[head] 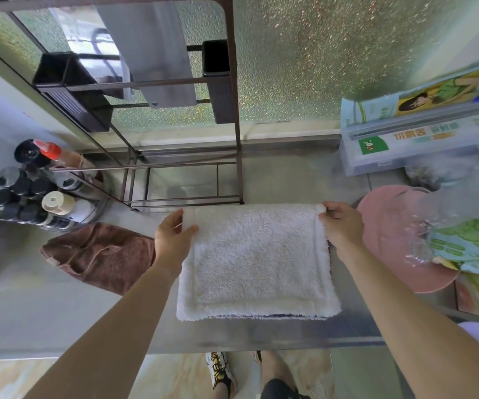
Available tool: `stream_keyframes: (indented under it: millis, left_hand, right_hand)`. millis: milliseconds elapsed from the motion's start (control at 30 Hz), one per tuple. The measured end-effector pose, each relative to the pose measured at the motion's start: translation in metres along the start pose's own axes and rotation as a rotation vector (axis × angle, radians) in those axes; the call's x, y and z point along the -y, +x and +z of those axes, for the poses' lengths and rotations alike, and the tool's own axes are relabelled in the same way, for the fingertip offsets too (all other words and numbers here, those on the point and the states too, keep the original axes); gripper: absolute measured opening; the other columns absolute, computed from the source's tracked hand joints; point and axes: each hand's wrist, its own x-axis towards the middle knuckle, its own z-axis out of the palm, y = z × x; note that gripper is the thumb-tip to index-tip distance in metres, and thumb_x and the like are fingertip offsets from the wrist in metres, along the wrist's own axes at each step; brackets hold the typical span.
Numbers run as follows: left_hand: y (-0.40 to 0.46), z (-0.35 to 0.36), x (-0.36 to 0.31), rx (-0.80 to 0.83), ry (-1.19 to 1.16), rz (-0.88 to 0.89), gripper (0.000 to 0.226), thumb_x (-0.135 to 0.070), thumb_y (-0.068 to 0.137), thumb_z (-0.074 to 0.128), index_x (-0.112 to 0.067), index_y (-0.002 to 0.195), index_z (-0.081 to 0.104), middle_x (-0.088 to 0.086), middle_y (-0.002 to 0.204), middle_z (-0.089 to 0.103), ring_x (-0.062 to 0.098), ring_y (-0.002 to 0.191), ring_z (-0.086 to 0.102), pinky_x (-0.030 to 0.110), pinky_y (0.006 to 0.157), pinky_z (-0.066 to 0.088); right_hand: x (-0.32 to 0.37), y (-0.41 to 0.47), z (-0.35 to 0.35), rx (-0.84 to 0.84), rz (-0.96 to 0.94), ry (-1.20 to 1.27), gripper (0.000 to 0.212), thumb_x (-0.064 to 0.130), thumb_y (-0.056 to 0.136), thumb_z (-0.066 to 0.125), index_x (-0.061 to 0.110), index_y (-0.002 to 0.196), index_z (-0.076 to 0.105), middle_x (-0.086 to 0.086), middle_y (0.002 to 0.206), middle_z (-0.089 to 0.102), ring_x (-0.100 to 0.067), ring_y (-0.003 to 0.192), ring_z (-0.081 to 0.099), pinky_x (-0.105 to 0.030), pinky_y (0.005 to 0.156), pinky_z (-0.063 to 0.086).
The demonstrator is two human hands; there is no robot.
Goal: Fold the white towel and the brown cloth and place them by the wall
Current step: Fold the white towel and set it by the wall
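A fluffy white towel (257, 260) lies flat on the steel counter (94, 321), doubled over so two layers show along its near edge. My left hand (172, 239) pinches its far left corner, thumb on top. At the far right corner, my right hand (343, 224) grips the folded edge. The brown cloth (100, 254) sits crumpled in a heap just left of the towel, beside my left wrist. Neither hand touches it.
A dark metal rack (183, 180) stands behind the towel against the frosted glass wall (318, 67). Several spice bottles (36, 191) cluster at the left. At the right are a pink round mat (390, 234), plastic bags (462, 240) and a cling-film box (422, 148).
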Motion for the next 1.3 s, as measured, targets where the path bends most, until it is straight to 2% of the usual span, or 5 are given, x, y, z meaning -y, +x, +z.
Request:
stream_keyframes:
  millis: [200,467,733,1100,1300]
  left_hand:
    - [-0.022,0.018,0.026,0.0,0.885,0.748,0.056,-0.043,0.1,0.054,-0.031,0.151,0.036,0.009,0.162,0.025,0.031,0.148,0.027,0.048,0.115,0.035]
    - [-0.042,0.032,0.057,0.161,1.179,0.822,0.061,-0.044,0.102,0.046,-0.026,0.157,0.027,0.015,0.167,0.015,0.033,0.154,0.014,0.049,0.124,0.021]
    - [-0.121,0.067,0.075,0.624,1.012,1.293,0.034,-0.029,0.095,0.059,-0.021,0.128,0.059,0.007,0.116,0.063,0.025,0.095,0.059,0.038,0.07,0.056]
    - [-0.165,0.038,0.121,0.652,1.45,1.142,0.078,-0.074,0.064,0.065,-0.019,0.118,0.055,0.015,0.134,0.052,0.041,0.133,0.043,0.066,0.11,0.032]
    - [-0.167,-0.009,0.142,0.468,1.708,1.267,0.046,-0.022,0.071,0.078,-0.011,0.112,0.061,0.018,0.125,0.054,0.043,0.123,0.049,0.063,0.111,0.03]
  right_hand:
    - [-0.017,-0.004,0.014,0.076,-0.625,-0.557,0.046,0.016,0.096,0.057,0.008,0.14,0.046,-0.018,0.146,0.048,-0.038,0.135,0.043,-0.048,0.109,0.04]
    - [-0.019,-0.005,0.016,0.218,-0.694,-0.895,0.058,0.023,0.085,0.066,0.009,0.138,0.047,-0.017,0.119,0.058,-0.038,0.118,0.049,-0.048,0.099,0.047]
    - [-0.008,-0.024,-0.006,0.262,-0.472,-0.728,0.035,0.034,0.09,0.065,0.005,0.109,0.061,-0.014,0.11,0.061,-0.036,0.1,0.06,-0.036,0.074,0.043]
    - [-0.059,-0.097,-0.064,0.191,-0.023,-0.449,0.058,0.033,0.084,0.074,0.003,0.129,0.053,-0.014,0.125,0.063,-0.034,0.111,0.06,-0.034,0.082,0.043]
    - [-0.11,-0.187,-0.054,0.298,0.223,-0.205,0.055,0.025,0.079,0.08,0.014,0.12,0.044,-0.002,0.106,0.059,-0.021,0.09,0.06,-0.035,0.071,0.053]
